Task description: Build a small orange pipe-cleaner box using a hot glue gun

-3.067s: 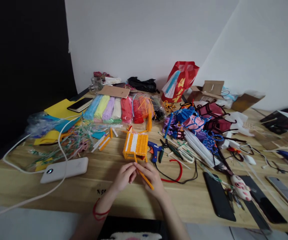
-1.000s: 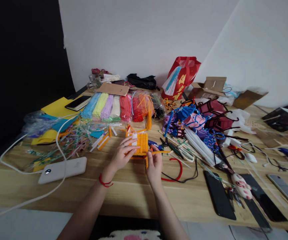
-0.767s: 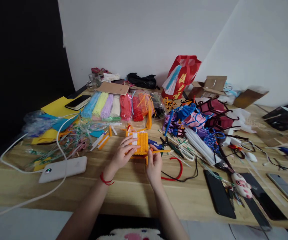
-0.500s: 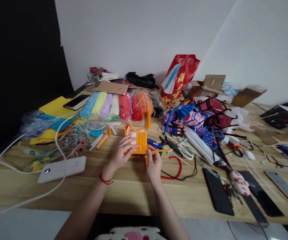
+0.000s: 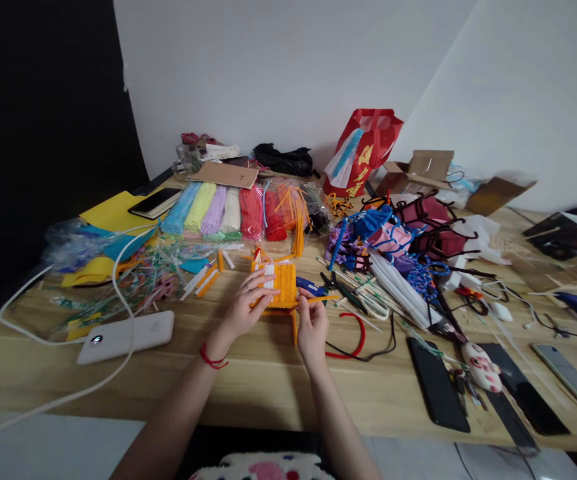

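Observation:
An orange and white woven pipe-cleaner block (image 5: 282, 285) sits on the wooden table (image 5: 248, 380) in front of me. My left hand (image 5: 243, 309), with a red string at the wrist, curls its fingers over the block's left side and holds it. My right hand (image 5: 311, 327) pinches an orange pipe cleaner (image 5: 318, 299) that sticks out to the right from the block's lower right corner. A blue glue gun (image 5: 311, 287) lies just behind my right hand.
Bundles of coloured pipe cleaners (image 5: 233, 212) lie behind the block. A white power bank (image 5: 127, 336) with a cable is at the left. Scissors, a red loop (image 5: 351, 333), masks (image 5: 393, 263), phones (image 5: 437, 388) and a red bag (image 5: 363, 152) crowd the right side.
Three seconds ago both hands held an orange pipe cleaner near the table's front edge; since then they have moved up to the block. Over the last second they hardly shift.

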Available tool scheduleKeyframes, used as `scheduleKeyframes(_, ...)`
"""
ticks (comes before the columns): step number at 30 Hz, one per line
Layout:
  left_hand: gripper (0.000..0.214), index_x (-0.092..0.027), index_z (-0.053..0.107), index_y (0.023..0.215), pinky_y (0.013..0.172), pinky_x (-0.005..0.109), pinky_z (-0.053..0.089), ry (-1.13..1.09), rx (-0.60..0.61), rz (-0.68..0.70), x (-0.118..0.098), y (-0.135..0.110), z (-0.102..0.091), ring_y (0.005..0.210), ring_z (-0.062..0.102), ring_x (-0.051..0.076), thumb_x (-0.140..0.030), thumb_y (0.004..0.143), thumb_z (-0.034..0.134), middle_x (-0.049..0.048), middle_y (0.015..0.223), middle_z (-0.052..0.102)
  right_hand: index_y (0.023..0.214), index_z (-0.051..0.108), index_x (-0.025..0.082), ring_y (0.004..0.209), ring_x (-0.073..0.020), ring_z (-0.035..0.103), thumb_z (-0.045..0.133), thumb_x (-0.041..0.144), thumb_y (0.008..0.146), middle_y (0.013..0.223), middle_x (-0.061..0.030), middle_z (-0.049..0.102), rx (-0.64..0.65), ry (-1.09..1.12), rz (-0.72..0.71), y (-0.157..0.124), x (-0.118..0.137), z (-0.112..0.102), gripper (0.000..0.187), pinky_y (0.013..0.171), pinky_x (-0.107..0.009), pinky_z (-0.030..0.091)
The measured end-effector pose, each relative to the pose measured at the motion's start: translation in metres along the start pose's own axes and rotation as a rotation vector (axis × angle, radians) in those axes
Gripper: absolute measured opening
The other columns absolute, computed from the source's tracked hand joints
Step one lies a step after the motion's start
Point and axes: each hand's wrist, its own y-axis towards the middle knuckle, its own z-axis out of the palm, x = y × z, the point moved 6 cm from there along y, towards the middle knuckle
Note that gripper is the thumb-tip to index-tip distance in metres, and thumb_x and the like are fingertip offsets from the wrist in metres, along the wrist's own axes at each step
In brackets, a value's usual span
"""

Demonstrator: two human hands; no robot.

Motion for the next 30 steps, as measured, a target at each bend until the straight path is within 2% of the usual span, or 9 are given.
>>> scheduleKeyframes(3,0.023,-0.024,0.070,0.101,0.109,0.048,0.038,-0.001,0.007,-0.008,0.0000,0.0001,0.0003,0.133,0.041,0.023,-0.022,0.092,0.049,0.0058,0.126,0.062,0.078,0.054,0.018,0.103,-0.0227,0.062,0.053,0.050,0.087,0.112,-0.0142,0.065,-0.010,0.001,0.004,0.0006,-0.0020,-0.0006,0.033,0.087,-0.038,0.048)
scheduleKeyframes(12,0.022,-0.024,0.070,0.101,0.110,0.048,0.038,-0.024,0.009,-0.013,-0.0012,0.0006,-0.0023,0.133,0.041,0.023,-0.021,0.092,0.050,0.0066,0.125,0.062,0.075,0.054,0.019,0.093,-0.0211,0.063,0.055,0.048,0.087,0.100,-0.0112,0.068,-0.013,-0.031,-0.014,0.0004,0.0020,-0.0001,0.032,0.083,-0.036,0.048)
scheduleKeyframes(22,0.013,-0.023,0.071,0.094,0.107,0.049,0.041,-0.005,-0.012,-0.024,0.0005,-0.0006,-0.0021,0.132,0.044,0.025,-0.023,0.086,0.061,0.0073,0.124,0.063,0.077,0.055,0.018,0.084,-0.0197,0.064,0.053,0.048,0.088,0.095,-0.0110,0.070,-0.011,-0.051,-0.002,-0.0024,-0.0007,0.0013,0.032,0.074,-0.032,0.050)
scheduleKeyframes(30,0.010,-0.022,0.069,0.092,0.108,0.049,0.041,0.004,-0.026,-0.025,-0.0028,-0.0009,-0.0023,0.131,0.045,0.024,-0.021,0.085,0.062,0.0085,0.123,0.063,0.075,0.053,0.018,0.086,-0.0205,0.064,0.054,0.049,0.086,0.096,-0.0112,0.069,-0.009,-0.035,0.004,-0.0030,-0.0023,0.0018,0.032,0.078,-0.034,0.050)
